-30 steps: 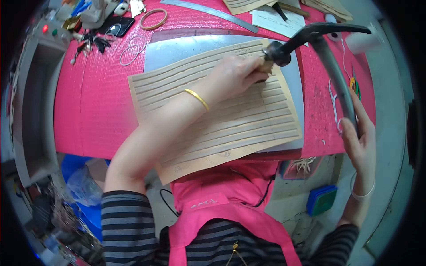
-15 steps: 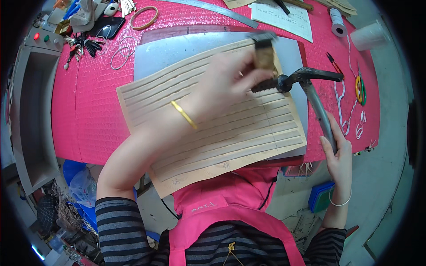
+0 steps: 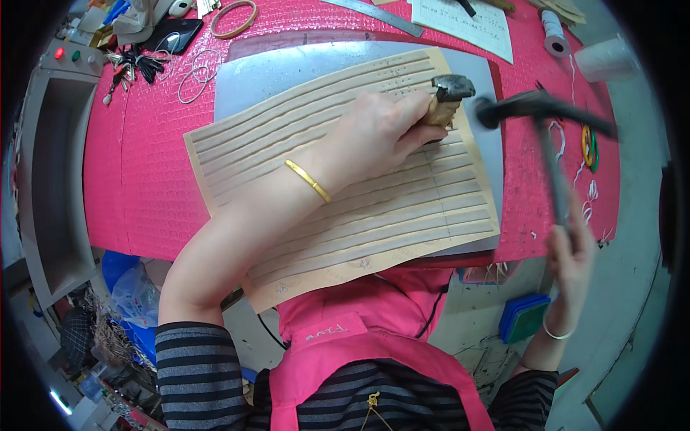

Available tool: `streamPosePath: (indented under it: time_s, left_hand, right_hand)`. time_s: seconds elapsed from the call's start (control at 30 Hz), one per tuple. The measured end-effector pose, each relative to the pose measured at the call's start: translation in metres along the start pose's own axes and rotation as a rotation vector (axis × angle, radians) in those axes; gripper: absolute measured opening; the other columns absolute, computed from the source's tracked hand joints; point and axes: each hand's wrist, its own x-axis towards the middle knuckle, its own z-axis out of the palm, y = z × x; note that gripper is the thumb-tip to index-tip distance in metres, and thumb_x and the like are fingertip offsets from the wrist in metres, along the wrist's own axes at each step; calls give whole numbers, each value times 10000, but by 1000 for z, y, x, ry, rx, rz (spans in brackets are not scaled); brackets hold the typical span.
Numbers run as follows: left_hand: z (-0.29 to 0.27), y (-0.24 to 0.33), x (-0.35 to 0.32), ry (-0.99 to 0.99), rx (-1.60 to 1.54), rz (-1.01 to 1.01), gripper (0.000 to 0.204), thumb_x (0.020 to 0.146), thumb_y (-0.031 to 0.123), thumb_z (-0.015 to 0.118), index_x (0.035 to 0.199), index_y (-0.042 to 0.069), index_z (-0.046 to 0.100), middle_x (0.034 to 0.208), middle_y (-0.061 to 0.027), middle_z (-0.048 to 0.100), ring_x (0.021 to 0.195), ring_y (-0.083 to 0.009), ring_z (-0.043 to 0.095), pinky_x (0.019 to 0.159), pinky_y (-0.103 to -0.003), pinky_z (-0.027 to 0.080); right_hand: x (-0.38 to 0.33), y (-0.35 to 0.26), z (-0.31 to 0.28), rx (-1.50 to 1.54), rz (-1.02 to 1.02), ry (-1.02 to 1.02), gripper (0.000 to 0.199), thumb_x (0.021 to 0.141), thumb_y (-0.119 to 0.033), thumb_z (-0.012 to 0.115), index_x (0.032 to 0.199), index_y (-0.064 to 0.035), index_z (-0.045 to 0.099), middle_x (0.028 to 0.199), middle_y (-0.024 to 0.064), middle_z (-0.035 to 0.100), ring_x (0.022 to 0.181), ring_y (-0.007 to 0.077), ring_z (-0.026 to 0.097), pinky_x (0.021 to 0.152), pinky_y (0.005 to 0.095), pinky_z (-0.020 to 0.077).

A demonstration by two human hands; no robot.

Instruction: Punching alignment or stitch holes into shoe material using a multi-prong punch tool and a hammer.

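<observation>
My left hand [image 3: 388, 122] is closed around a short punch [image 3: 445, 104] with a dark metal top and a tan body. Its lower end is hidden by my fingers, over a beige sheet [image 3: 359, 215] with raised parallel strips. Small dark dots mark the sheet's upper right part. In my right hand [image 3: 571, 251] is a hammer [image 3: 550, 165], gripped by its grey handle, blurred, with its dark head [image 3: 532, 106] raised to the right of the punch and apart from it. Under the sheet lies a pale smooth board [image 3: 248, 82].
A pink-covered table [image 3: 136, 179] carries everything. At the back are a steel ruler [image 3: 374, 16], a tape roll [image 3: 233, 18] and a written paper [image 3: 467, 32]. To the right stand a thread spool [image 3: 553, 32] and yellow-green scissors [image 3: 589, 147]. Keys [image 3: 136, 65] lie at the left.
The hammer has swung right, away from the punch, and my right hand moved outward with it. My left hand and the punch have shifted slightly right and lower; the punch's top is now sharp.
</observation>
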Motion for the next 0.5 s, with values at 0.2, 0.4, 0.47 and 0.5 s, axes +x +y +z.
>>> streamPosePath:
  time_s: [0.2,0.4,0.47,0.5]
  left_hand:
    - [12,7,4,-21,60,38,269,703,162,657,686,39,418,566,-122,494,483,-284,506,426,-343,389]
    - [5,6,-2,-71,136,94,223,715,145,633,692,38,438,584,-124,508,531,-292,528,454,-360,407]
    - [8,7,-5,-64,109,85,203,726,140,617,694,36,445,580,-116,512,530,-289,530,461,-362,414]
    - [9,9,-6,-68,99,85,203,726,140,617,694,36,445,580,-116,512,530,-289,530,461,-362,414]
  right_hand:
    - [-19,-35,-56,149,-629,493,344,898,-324,324,896,-19,483,720,29,462,603,35,425,514,157,356]
    - [-41,-41,-47,-244,-596,253,360,811,-140,432,1132,23,444,1047,127,512,869,122,490,780,235,375]
    - [-35,-51,-30,-298,-250,52,477,738,-24,494,1204,26,405,1091,177,541,920,200,546,829,292,392]
    - [-32,-50,-28,-222,-255,63,469,747,-47,521,1201,7,416,1058,144,564,823,138,548,750,244,409]
